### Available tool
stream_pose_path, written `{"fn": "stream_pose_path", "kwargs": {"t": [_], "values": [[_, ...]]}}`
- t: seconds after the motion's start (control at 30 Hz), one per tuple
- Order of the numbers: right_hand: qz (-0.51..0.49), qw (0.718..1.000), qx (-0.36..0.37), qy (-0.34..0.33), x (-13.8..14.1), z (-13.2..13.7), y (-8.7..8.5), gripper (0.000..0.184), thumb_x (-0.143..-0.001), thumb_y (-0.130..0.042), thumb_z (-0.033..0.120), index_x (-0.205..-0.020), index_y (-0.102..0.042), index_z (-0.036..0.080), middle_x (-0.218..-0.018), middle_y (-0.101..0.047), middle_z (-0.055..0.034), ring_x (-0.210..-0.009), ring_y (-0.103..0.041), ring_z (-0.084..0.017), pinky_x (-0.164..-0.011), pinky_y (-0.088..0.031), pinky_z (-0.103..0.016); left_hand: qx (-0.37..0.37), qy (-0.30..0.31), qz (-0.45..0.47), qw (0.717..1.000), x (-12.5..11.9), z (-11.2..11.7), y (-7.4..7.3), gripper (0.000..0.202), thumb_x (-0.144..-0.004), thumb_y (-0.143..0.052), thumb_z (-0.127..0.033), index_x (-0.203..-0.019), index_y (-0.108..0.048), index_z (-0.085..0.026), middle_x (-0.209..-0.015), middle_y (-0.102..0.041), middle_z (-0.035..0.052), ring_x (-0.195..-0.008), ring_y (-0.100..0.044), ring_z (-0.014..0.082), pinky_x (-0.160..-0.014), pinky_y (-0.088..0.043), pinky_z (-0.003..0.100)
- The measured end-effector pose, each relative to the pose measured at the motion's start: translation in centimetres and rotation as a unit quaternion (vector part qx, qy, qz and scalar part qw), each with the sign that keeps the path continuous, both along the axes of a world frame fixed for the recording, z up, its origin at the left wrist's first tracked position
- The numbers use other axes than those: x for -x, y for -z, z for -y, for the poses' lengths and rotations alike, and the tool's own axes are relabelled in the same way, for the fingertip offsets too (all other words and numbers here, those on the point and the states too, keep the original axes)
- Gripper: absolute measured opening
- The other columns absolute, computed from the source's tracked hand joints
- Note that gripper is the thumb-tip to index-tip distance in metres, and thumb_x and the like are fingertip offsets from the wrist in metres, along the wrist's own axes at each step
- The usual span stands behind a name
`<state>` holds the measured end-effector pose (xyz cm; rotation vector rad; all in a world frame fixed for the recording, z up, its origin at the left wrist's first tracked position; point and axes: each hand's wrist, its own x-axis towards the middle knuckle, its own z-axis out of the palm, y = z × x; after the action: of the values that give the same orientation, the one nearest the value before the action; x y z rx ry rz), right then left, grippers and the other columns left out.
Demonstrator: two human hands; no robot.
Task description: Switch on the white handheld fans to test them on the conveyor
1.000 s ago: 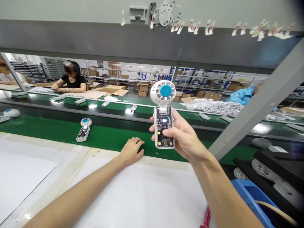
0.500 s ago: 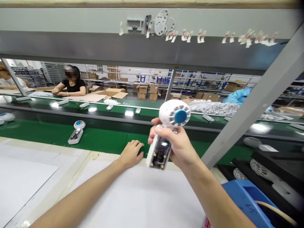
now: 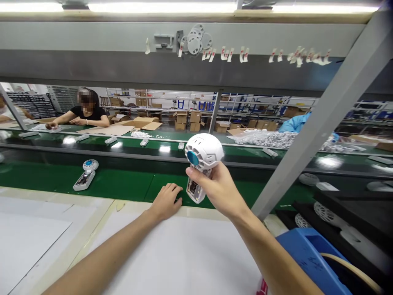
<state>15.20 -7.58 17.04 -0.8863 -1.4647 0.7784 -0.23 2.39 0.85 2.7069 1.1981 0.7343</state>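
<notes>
My right hand [image 3: 222,190] grips a white handheld fan [image 3: 205,149] by its neck and handle, thumb across the front. The fan's round head has a blue disc and now faces left. Its handle is uncovered at the front, so the circuit board shows. My left hand [image 3: 167,200] rests palm down on the table's far edge beside the green conveyor belt, fingers loosely stretched and nothing in them. A second white fan [image 3: 86,175] of the same kind, its handle uncovered too, lies on the belt to the left.
White sheets [image 3: 184,254] cover the table. A slanted grey post [image 3: 307,119] and a blue bin [image 3: 307,254] stand at my right, near black trays [image 3: 362,209] holding white parts. Across the farther belt a co-worker [image 3: 87,110] sits. Overhead runs a grey beam [image 3: 92,37].
My right hand has turned the fan so its blue disc points left, and moved it slightly left. The fan on the belt sits farther left in view. My left hand stays put.
</notes>
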Motion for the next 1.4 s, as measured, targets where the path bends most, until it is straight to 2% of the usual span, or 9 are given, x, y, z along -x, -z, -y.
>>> {"fn": "stream_pose_path", "kwargs": {"t": [0.13,0.43,0.63,0.7,0.8,0.83,0.9,1.03,1.4], "values": [[0.025,0.999,-0.004,-0.04,0.2,0.4,-0.2,0.039,-0.09,-0.067,0.034,-0.125,-0.051,0.024,-0.127,-0.062,-0.0068,-0.115,-0.059,-0.021,-0.1,-0.048,-0.036,0.006,0.003,0.012,1.0,-0.1,0.0,-0.1,0.032,-0.095,-0.049,-0.027,-0.124,-0.059,-0.018,-0.123,-0.061,0.0119,-0.113,-0.053,0.0297,-0.095,-0.046,0.048],[0.054,0.998,-0.034,-0.004,0.5,1.0,-0.4,0.026,-0.096,-0.058,0.027,-0.122,-0.054,0.024,-0.12,-0.064,-0.0046,-0.107,-0.059,-0.02,-0.095,-0.047,-0.033,0.052,0.027,0.097,0.994,-0.1,0.2,-0.2,0.033,-0.092,-0.051,-0.025,-0.122,-0.063,-0.019,-0.125,-0.062,0.014,-0.117,-0.053,0.0337,-0.1,-0.041,0.056],[0.046,0.998,-0.001,-0.045,0.4,0.6,-0.2,0.038,-0.095,-0.062,0.042,-0.128,-0.053,0.025,-0.128,-0.061,-0.0055,-0.116,-0.057,-0.022,-0.102,-0.046,-0.037,0.144,0.105,0.218,0.96,-0.5,1.8,-4.5,0.034,-0.096,-0.044,-0.037,-0.121,-0.061,-0.021,-0.118,-0.067,0.0101,-0.111,-0.062,0.026,-0.097,-0.05,0.042],[0.032,0.998,0.001,-0.062,0.4,0.7,-0.1,0.039,-0.095,-0.063,0.045,-0.128,-0.053,0.026,-0.127,-0.061,-0.0049,-0.116,-0.057,-0.021,-0.103,-0.046,-0.037,0.221,0.168,0.295,0.914,-0.4,2.9,-7.1,0.042,-0.099,-0.034,-0.043,-0.125,-0.058,-0.02,-0.115,-0.068,0.0091,-0.107,-0.065,0.0249,-0.093,-0.053,0.039],[0.002,0.996,-0.015,-0.084,0.4,1.1,-0.2,0.04,-0.095,-0.063,0.049,-0.127,-0.054,0.028,-0.121,-0.063,-0.0038,-0.111,-0.059,-0.02,-0.098,-0.051,-0.035,0.373,0.27,0.437,0.773,-0.1,4.9,-10.5,0.044,-0.092,-0.045,-0.051,-0.118,-0.06,-0.018,-0.109,-0.069,0.0094,-0.103,-0.067,0.0282,-0.089,-0.054,0.041],[-0.008,0.996,-0.014,-0.09,0.3,1.2,-0.2,0.04,-0.094,-0.063,0.05,-0.127,-0.054,0.029,-0.115,-0.063,-0.0036,-0.103,-0.062,-0.02,-0.09,-0.055,-0.033,0.409,0.285,0.461,0.734,0.0,5.5,-11.4,0.046,-0.088,-0.053,-0.054,-0.116,-0.059,-0.019,-0.106,-0.069,0.0092,-0.097,-0.068,0.0284,-0.084,-0.056,0.041],[-0.02,0.994,0.014,-0.108,0.3,1.4,-0.3,0.04,-0.093,-0.063,0.054,-0.124,-0.053,0.031,-0.101,-0.063,-0.0026,-0.078,-0.064,-0.017,-0.061,-0.057,-0.029,0.441,0.28,0.47,0.712,-0.1,6.7,-12.5,0.05,-0.085,-0.062,-0.058,-0.119,-0.054,-0.021,-0.097,-0.069,0.0067,-0.079,-0.07,0.0247,-0.071,-0.058,0.038],[-0.03,0.982,0.075,-0.172,0.1,1.3,-0.4,0.043,-0.091,-0.059,0.062,-0.119,-0.049,0.032,-0.082,-0.056,0.0012,-0.046,-0.056,-0.013,-0.032,-0.046,-0.026,0.411,0.235,0.468,0.746,-0.8,8.6,-13.4,0.047,-0.088,-0.065,-0.057,-0.115,-0.045,-0.023,-0.081,-0.062,-0.0008,-0.054,-0.064,0.0154,-0.051,-0.054,0.029],[-0.056,0.954,0.031,-0.293,-1.4,0.2,-1.2,0.028,-0.1,-0.058,0.036,-0.126,-0.068,0.031,-0.106,-0.068,-0.0033,-0.074,-0.063,-0.013,-0.063,-0.059,-0.025,0.291,0.162,0.53,0.78,-0.7,9.9,-14.6,0.037,-0.092,-0.063,-0.049,-0.114,-0.047,-0.023,-0.084,-0.057,-0.0013,-0.062,-0.059,0.0111,-0.052,-0.051,0.023]]}}
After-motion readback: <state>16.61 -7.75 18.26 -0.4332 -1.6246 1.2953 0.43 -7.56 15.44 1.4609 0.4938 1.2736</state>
